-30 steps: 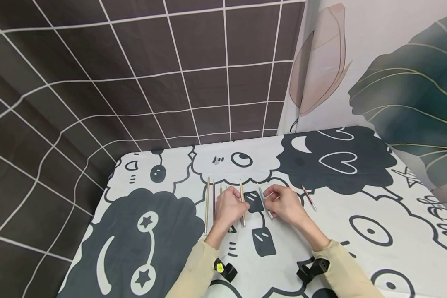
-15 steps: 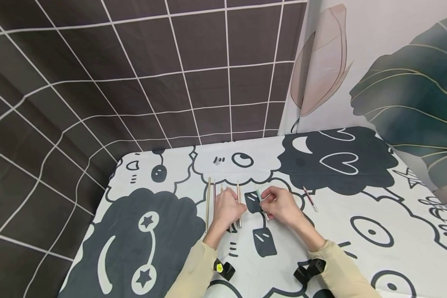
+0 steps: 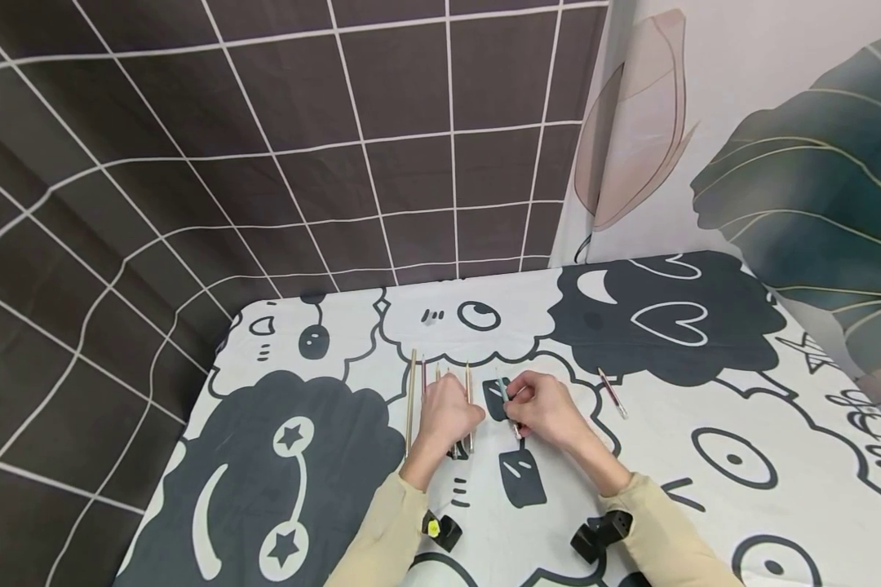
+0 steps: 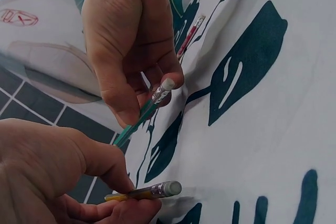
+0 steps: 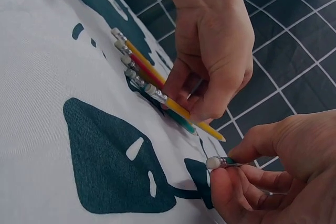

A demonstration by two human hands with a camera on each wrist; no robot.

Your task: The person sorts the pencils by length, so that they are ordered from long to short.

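Note:
My left hand (image 3: 448, 412) pinches a yellow pencil (image 5: 181, 109) between thumb and fingers, its white eraser end toward me. Just left of it, several pencils lie side by side on the cloth, among them a long yellowish one (image 3: 410, 403) and a dark red one (image 3: 422, 372); the left hand partly covers this row. My right hand (image 3: 549, 408) pinches a green pencil (image 4: 148, 107) close to its eraser end, a short gap to the right of the left hand. The green pencil's far end points away from me.
A single dark red pencil (image 3: 613, 393) lies apart, right of the right hand. White cloth (image 3: 580, 481) with black cartoon prints covers the table. Behind it hangs a dark gridded curtain (image 3: 404, 179), with a leaf-patterned one (image 3: 807, 187) at the right.
The right hand has moved left with the green pencil, nearer the left hand. The left hand has shifted the yellow pencil slightly left, closer to the row.

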